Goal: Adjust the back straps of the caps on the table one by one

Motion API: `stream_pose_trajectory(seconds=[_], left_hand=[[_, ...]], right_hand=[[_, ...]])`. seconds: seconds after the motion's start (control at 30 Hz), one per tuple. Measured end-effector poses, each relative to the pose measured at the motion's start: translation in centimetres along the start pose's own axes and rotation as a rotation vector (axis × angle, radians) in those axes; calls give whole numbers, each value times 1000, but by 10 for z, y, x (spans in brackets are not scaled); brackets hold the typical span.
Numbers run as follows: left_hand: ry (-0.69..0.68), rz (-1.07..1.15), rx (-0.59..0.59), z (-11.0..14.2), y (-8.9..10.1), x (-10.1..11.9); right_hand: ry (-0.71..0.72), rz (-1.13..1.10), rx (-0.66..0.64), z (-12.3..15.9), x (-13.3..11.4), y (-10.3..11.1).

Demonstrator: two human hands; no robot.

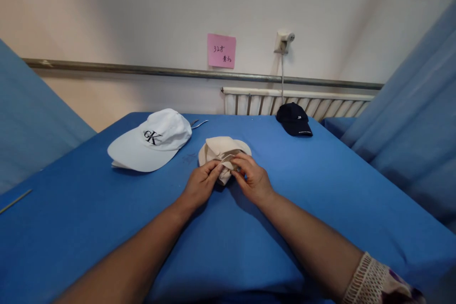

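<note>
A beige cap lies in the middle of the blue-covered table, its near side folded and turned toward me. My left hand pinches the cap's near edge from the left, thumb on top. From the right, my right hand grips a strap-like strip at the same edge between thumb and fingers. Both hands are closed and close together. The fingertips cover part of the strip, and any fastener on it is too small to make out.
A stack of white caps with black lettering sits to the left, and a dark navy cap at the back right. A thin stick lies at the left edge. Blue curtains hang on both sides; a radiator stands behind.
</note>
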State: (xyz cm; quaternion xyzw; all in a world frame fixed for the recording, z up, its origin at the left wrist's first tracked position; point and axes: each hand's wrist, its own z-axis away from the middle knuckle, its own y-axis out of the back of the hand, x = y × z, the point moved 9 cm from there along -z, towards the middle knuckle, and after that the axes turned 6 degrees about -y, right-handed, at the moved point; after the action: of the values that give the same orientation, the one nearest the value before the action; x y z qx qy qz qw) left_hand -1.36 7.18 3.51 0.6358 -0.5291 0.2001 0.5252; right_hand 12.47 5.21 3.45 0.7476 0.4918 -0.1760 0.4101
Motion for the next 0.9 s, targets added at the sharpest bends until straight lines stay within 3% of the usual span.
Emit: stream_pose_trajectory(seconds=[0.13,0.23,0.5,0.73,0.9], left_hand=[[28,-45,-11,-1,1,-5],[27,-95,-18,-1,3,-5],[58,-137,28,-4,12,-10],[69,-74,30,-2,10,-15],[48,-124,-4,-2,9,-12]], right_hand=[[89,163,-33,-3,-7,-9],[61,238,-40,-6,-4,-10],[-181,-19,-79,-10,27,6],[-106,144,-149,-1,6,-7],[-105,155,-147,-1,11,-19]])
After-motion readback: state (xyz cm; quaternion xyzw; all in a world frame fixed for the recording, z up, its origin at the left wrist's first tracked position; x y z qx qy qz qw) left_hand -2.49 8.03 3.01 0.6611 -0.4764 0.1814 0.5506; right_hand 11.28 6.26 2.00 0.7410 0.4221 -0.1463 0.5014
